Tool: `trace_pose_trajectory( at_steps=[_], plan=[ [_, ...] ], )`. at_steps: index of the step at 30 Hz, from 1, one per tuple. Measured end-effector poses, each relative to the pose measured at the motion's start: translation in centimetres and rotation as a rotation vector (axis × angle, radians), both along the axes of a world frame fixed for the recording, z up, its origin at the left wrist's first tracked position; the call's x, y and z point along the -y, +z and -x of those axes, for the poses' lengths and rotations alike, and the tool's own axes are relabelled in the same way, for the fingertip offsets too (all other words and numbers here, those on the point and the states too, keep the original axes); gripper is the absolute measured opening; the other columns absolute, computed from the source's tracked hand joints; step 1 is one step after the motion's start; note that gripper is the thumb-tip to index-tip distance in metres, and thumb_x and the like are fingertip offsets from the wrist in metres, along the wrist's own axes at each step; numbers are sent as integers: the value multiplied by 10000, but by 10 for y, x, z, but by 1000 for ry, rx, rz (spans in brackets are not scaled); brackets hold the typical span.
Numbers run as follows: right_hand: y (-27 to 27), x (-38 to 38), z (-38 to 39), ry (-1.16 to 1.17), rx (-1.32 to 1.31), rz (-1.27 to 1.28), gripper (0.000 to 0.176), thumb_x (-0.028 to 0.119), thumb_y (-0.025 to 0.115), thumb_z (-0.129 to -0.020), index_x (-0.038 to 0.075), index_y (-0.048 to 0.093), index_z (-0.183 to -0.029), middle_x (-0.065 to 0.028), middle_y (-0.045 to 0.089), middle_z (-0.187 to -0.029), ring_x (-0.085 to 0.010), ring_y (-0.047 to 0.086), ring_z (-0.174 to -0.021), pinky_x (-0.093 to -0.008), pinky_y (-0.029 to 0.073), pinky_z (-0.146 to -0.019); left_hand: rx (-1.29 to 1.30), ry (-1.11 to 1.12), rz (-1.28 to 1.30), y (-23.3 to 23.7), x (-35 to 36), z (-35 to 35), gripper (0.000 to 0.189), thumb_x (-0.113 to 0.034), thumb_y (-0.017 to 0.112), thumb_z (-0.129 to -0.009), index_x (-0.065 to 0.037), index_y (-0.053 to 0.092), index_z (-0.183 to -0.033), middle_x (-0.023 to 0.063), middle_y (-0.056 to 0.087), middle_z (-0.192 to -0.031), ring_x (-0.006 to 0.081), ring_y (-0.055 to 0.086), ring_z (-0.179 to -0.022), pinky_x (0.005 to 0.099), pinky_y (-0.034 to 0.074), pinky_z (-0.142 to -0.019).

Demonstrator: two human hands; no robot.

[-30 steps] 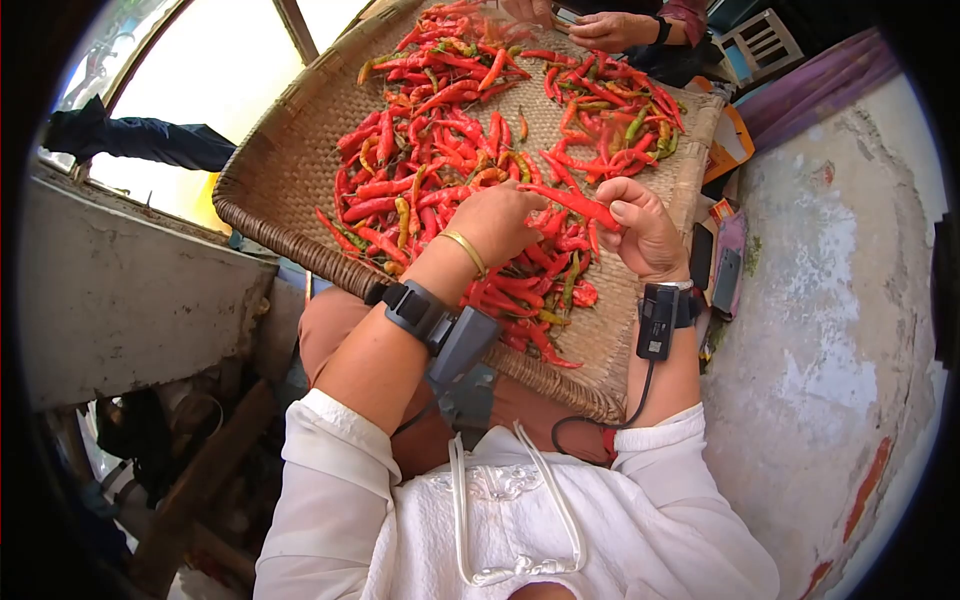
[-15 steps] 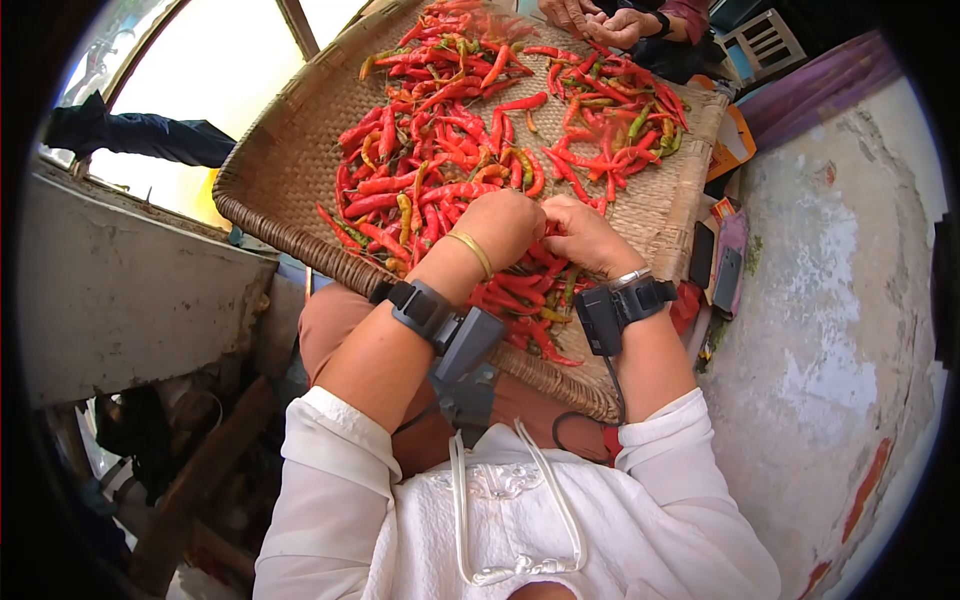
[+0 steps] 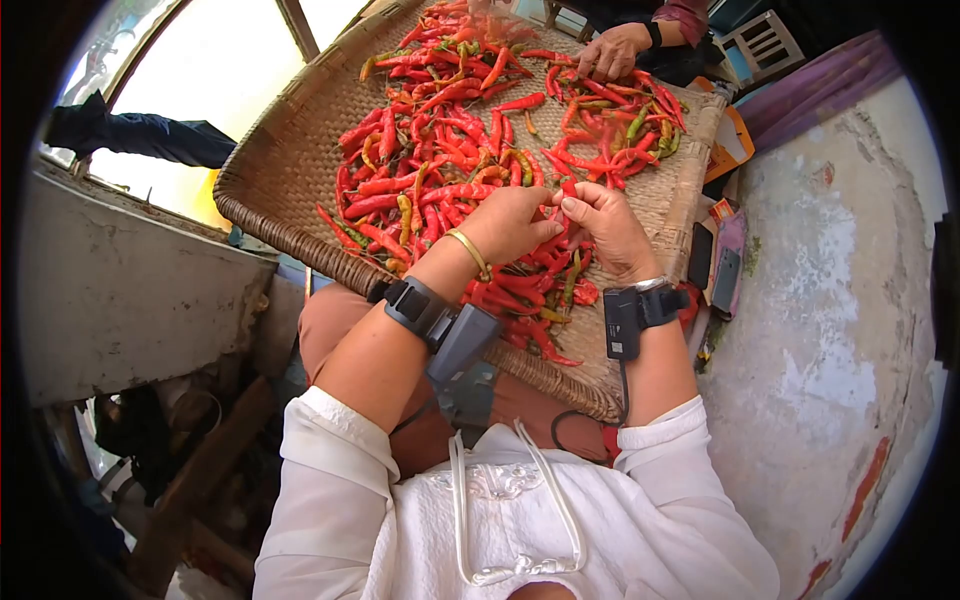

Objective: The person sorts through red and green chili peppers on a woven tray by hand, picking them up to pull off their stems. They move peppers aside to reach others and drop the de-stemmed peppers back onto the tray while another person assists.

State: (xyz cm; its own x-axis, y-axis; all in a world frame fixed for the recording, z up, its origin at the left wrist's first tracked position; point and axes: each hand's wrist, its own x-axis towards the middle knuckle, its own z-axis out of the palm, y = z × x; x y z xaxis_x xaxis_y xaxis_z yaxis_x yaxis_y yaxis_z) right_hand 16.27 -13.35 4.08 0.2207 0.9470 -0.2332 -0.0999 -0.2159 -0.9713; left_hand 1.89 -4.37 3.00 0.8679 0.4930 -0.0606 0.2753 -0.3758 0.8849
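A broad woven basket tray [image 3: 290,150] holds heaps of red chili peppers [image 3: 440,140], some of them green or yellowish. Over its near part, my right hand [image 3: 615,235] pinches a red chili pepper [image 3: 568,188] between thumb and fingers. My left hand [image 3: 510,225] is closed, its fingertips up against that pepper; whatever sits inside its grip is hidden. Below both hands lies a pile of red chilies [image 3: 520,295], partly covered by my wrists.
Across the tray, another person's hand [image 3: 613,52] reaches onto the right-hand pepper heap. A phone [image 3: 728,278] lies beside the tray's right edge, near a worn concrete surface [image 3: 830,300]. A dark cloth bundle [image 3: 140,135] hangs at the window on the left.
My hands have parted slightly, the right one turning and moving right, so a red pepper shows between them. The other person's hands separated, one lowering onto the peppers.
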Motion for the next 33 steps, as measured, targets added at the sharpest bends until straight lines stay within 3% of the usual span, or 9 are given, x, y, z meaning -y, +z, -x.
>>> trace_pose_trajectory(
  at_steps=[3, 7, 9, 13, 16, 23, 28, 30, 33],
  plan=[
    [-5, 1, -16, 5, 159, 124, 177, 223, 581, -848, 48, 593, -827, 25, 548, -635, -39, 491, -473, -174, 420, -435, -117, -213, -289, -3, -2, 4, 256, -190, 612, -757, -40, 605, -965, 128, 631, -798, 281, 615, -756, 370, 488, -656],
    [-5, 1, -27, 218, 401, 326, 165, 210, 589, -843, 46, 583, -857, 22, 562, -667, -48, 503, -480, -181, 433, -447, -443, -32, -600, 8, 2, 5, 173, -141, 543, -770, -56, 639, -887, 144, 640, -835, 296, 624, -796, 381, 506, -693],
    [-6, -1, -20, -141, -82, 42, 236, 175, 578, -846, 17, 561, -1021, 2, 576, -735, -61, 563, -569, -178, 441, -457, -398, 10, -646, 5, -2, 6, 164, -107, 492, -791, -74, 640, -855, 133, 638, -851, 280, 625, -813, 388, 512, -684],
    [-3, -11, -16, -470, -141, -182, 304, 157, 571, -843, 6, 531, -1103, -20, 593, -768, -69, 581, -621, -162, 440, -496, -447, -39, -628, 0, -1, 6, 158, -116, 508, -784, -75, 642, -858, 134, 636, -875, 287, 622, -824, 391, 511, -689],
    [-26, -3, -24, 201, 675, 195, 301, 210, 649, -751, 23, 620, -984, -83, 636, -749, -174, 611, -727, -302, 476, -656, -425, -86, -617, -3, -3, 6, 150, -125, 529, -777, -76, 643, -862, 136, 635, -875, 289, 620, -832, 394, 509, -697],
    [-29, -9, -2, 441, 1125, 405, 157, 230, 658, -677, 92, 658, -753, -91, 637, -754, -263, 605, -761, -365, 466, -688, -453, -147, -601, -8, -3, 7, 169, -160, 582, -741, -78, 623, -884, 134, 623, -888, 295, 604, -856, 400, 498, -719],
    [-23, -5, -7, 265, 943, 232, 157, 201, 656, -663, 52, 625, -701, -95, 618, -703, -227, 594, -664, -333, 461, -621, -414, -121, -586, -14, -3, 7, 159, -152, 569, -760, -70, 635, -880, 150, 625, -878, 304, 610, -843, 400, 502, -716],
    [-17, 0, -11, 121, 644, 141, 149, 152, 644, -714, 17, 588, -686, -36, 581, -639, -109, 528, -551, -263, 436, -538, -204, -64, -586, -18, -2, 6, 162, -163, 573, -756, -72, 631, -878, 138, 622, -859, 310, 604, -816, 406, 493, -721],
    [-4, 4, -10, 96, 230, 85, 108, 116, 607, -773, 19, 578, -736, 8, 558, -653, -55, 489, -550, -216, 414, -512, 28, -35, -481, -12, -2, 3, 164, -183, 576, -751, -70, 629, -856, 138, 615, -824, 321, 594, -798, 411, 483, -715]
  ],
)
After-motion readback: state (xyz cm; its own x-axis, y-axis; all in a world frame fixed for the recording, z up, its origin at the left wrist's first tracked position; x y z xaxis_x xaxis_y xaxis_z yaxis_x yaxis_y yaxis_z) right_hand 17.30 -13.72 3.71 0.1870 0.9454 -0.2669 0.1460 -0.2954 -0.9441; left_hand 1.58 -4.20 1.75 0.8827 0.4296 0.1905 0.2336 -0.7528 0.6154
